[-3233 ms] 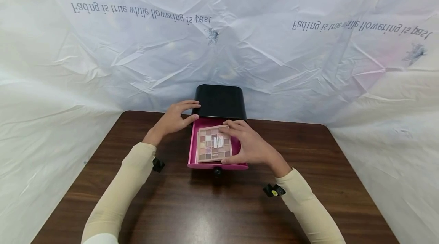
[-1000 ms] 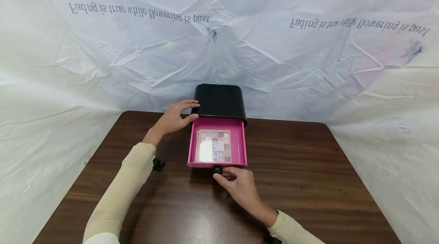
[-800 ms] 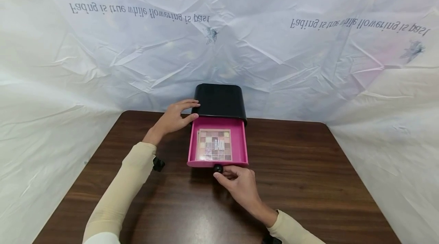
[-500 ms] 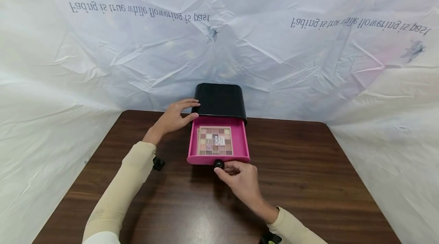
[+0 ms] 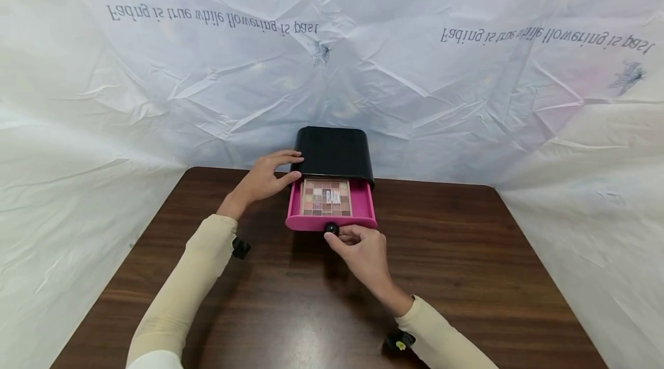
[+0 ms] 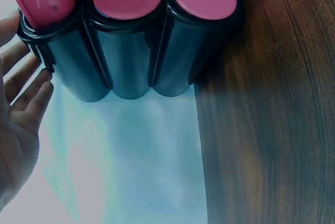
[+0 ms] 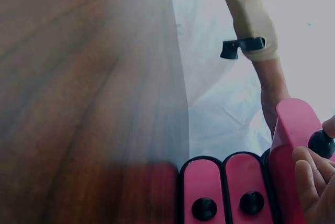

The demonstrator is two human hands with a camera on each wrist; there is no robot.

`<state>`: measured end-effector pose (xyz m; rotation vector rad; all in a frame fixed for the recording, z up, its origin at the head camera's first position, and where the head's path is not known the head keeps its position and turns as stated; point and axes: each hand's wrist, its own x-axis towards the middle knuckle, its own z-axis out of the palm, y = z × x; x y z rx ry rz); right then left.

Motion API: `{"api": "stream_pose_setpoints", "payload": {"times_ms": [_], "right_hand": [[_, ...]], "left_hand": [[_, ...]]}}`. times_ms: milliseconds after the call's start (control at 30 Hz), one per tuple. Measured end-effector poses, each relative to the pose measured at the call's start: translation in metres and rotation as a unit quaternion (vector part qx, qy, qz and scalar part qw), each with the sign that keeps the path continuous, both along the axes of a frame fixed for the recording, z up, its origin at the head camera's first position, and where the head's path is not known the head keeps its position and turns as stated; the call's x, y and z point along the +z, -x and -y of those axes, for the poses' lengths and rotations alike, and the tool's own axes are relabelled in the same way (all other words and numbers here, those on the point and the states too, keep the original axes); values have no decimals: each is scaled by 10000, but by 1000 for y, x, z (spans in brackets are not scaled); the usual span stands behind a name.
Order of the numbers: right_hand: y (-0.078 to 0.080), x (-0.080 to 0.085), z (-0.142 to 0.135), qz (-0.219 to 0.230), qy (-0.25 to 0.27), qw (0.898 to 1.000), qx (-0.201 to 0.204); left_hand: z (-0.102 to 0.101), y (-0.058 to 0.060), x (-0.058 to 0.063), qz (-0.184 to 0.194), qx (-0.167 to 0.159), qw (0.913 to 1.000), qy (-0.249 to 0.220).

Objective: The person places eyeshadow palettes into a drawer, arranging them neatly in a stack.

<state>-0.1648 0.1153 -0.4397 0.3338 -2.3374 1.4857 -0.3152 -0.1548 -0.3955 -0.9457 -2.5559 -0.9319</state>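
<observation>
A black drawer cabinet [image 5: 332, 153] stands at the table's far edge with its pink top drawer [image 5: 306, 223] partly pulled out. Inside the drawer lies an eyeshadow palette [image 5: 327, 198] with a clear lid lettered "BACK"; its far edge is at the cabinet's opening. My right hand [image 5: 367, 255] pinches the drawer's round black knob [image 5: 331, 228] between thumb and fingers. My left hand [image 5: 261, 179] rests against the cabinet's left side with its fingers extended, touching the top edge. The left wrist view also has this hand [image 6: 22, 122] beside the black casing.
Two lower pink drawers sit pushed in, each with a black knob [image 7: 204, 209] in the right wrist view. The dark wooden table [image 5: 441, 253] extends in front and to both sides. A pale printed sheet [image 5: 249, 86] hangs close behind the cabinet.
My right hand left the palette, took the knob, and has moved the drawer inward, away from me. The palette travelled with it. My left hand stayed on the cabinet.
</observation>
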Motion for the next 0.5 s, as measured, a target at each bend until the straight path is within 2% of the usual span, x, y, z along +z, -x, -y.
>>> {"api": "stream_pose_setpoints", "payload": {"times_ms": [500], "right_hand": [[45,-1,7,-54,-59,9992,-383]], "left_hand": [[2,-1,1,20,-124,9999,-87]]}}
